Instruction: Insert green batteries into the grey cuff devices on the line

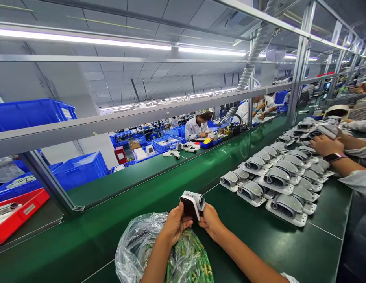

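Between my hands is a wrist blood pressure monitor (191,206), with a dark screen face, a white rim and a rolled grey cuff behind it. My left hand (177,223) grips its left and lower side, thumb along the edge. On the other side my right hand (211,222) pinches the cuff and lower right edge, its fingertips partly hidden behind the device. Under my left forearm lies a clear plastic bag (138,243) with green and yellow strip-like pieces (197,255) in it.
Several rows of grey-cuffed monitors (285,177) cover the green bench (259,239) at right. A co-worker's hand (327,146) with a dark wristband is above them. A metal rail (118,122) crosses ahead. Blue bins (82,169) and a red bin (26,212) stand left; another person (197,127) sits beyond.
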The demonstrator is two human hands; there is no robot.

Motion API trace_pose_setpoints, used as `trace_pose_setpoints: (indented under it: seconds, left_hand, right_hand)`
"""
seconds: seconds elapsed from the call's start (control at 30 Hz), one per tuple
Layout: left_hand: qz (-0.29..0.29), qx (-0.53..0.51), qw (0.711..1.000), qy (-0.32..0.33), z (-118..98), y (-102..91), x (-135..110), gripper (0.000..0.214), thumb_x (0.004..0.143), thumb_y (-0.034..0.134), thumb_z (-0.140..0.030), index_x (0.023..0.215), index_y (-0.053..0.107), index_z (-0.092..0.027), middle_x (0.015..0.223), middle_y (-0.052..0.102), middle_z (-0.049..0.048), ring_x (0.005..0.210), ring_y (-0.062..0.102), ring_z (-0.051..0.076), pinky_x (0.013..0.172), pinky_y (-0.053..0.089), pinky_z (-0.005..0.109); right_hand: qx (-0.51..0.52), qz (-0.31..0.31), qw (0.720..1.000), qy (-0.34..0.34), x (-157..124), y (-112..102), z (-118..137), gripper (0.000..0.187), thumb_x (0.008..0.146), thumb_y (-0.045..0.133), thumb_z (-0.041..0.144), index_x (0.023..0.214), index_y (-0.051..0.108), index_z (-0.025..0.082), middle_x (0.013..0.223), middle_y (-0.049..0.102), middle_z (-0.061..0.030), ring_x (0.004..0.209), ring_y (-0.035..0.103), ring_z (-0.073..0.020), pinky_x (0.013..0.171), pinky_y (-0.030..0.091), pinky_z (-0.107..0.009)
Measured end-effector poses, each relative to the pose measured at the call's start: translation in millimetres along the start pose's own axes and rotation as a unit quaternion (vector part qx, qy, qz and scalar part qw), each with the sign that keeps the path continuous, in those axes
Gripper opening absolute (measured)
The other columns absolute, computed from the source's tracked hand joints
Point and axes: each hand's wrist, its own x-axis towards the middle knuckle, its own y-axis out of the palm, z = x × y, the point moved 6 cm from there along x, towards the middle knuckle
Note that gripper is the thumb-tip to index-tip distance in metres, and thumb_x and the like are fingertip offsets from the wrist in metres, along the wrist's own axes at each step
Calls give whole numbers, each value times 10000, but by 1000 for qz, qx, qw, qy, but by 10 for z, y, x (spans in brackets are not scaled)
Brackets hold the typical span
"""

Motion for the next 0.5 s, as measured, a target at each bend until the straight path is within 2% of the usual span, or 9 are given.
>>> trace_pose_setpoints:
  seconds: [0.1, 0.2, 0.3, 0.43, 0.5]
  left_hand:
    - [-11, 5, 999, 31, -41, 6, -9, 498, 730, 880, -473, 994, 718, -83, 1014, 690, 134, 796, 640, 138, 699, 584, 218]
    - [-29, -16, 998, 48, -57, 20, 12, 455, 669, 936, -393, 946, 722, -101, 961, 684, 94, 767, 627, 118, 698, 576, 209]
    - [-44, -33, 997, 62, -89, -42, 22, 508, 629, 962, -335, 1024, 720, -127, 984, 685, 73, 745, 615, 91, 698, 546, 180]
    - [-53, -61, 993, 80, -230, -176, -56, 608, 600, 974, -298, 1118, 692, -149, 1029, 692, 76, 777, 628, 112, 677, 521, 195]
    - [-21, -73, 994, 73, -223, -20, -48, 596, 647, 947, -320, 1148, 677, -145, 1070, 693, 95, 848, 652, 151, 697, 528, 222]
  right_hand:
    - [-2, -43, 999, -10, 59, -97, 62, 471, 868, 537, 651, 765, 437, 203, 479, 296, 104, 339, 220, -23, 356, 116, -140]
    - [-36, -46, 998, -20, 81, -133, 116, 611, 822, 513, 801, 741, 438, 200, 470, 266, 102, 352, 230, -27, 368, 126, -140]
    - [-43, -4, 999, -14, 75, -69, 104, 688, 735, 549, 881, 759, 453, 200, 488, 284, 97, 372, 203, -23, 383, 101, -148]
    - [-27, 44, 999, -14, 30, 62, 163, 756, 652, 590, 924, 823, 497, 194, 538, 331, 94, 404, 166, -14, 402, 68, -156]
    - [-44, 98, 994, -12, -112, 138, 328, 800, 595, 574, 967, 777, 466, 196, 538, 331, 97, 408, 149, -10, 398, 57, -155]
